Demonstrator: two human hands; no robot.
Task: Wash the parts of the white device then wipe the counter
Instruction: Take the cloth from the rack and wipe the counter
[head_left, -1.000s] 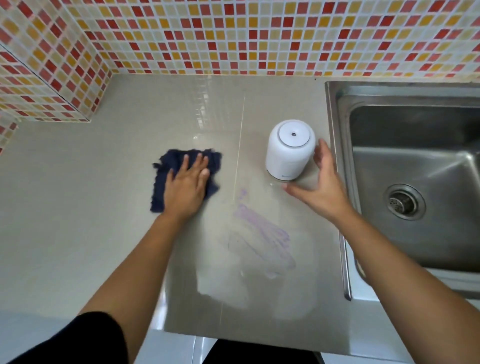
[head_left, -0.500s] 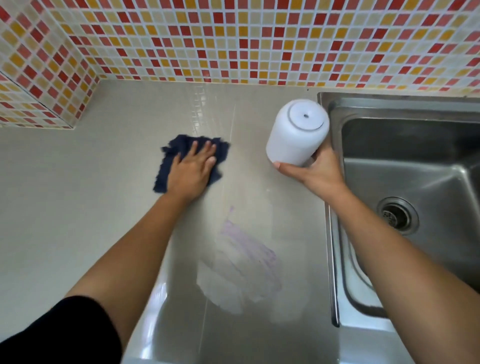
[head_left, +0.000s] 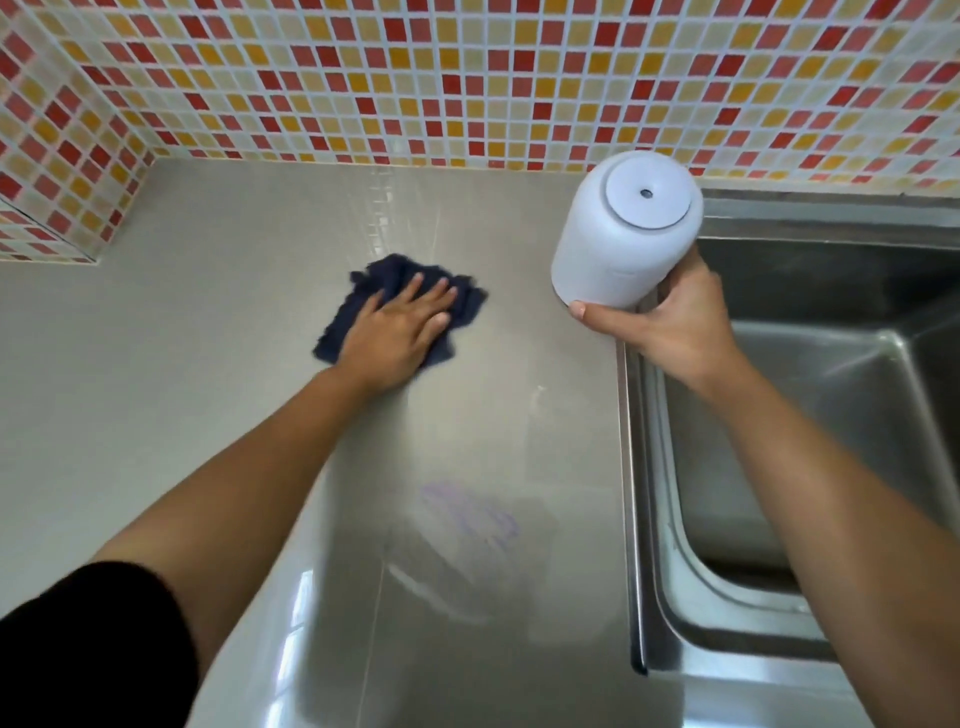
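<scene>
Cut off or hidden first: the sink is cropped by the right edge and its far wall is lost in shadow. The base of the white device is faced away and is not seen. Most of the right hand fingers are hidden behind the device; only the thumb tip under the near rim and part of one finger at the right side are shown. The middle of the cloth is covered by the left hand, and its near edge is blurred. A black sleeve is cut by the lower left corner.

The device is gripped at its lower end by the right hand, thumb and fingers curled round it. It is held tilted, top toward the camera, over the far right of the bench by the sink rim. It is a smooth matte white cylinder with rounded shoulders; a flat round disc with a small centre hole is set in the top.

The left hand is laid flat on the cloth, fingers straight and slightly spread, pressed down on the bench left of the device. The cloth is dark blue, fuzzy, crumpled, ragged at the edges.

The bench is glossy grey-beige, with reflections and a faint purple smear near the middle. The sink is brushed steel. The wall is clad in small red, orange and cream mosaic squares.
</scene>
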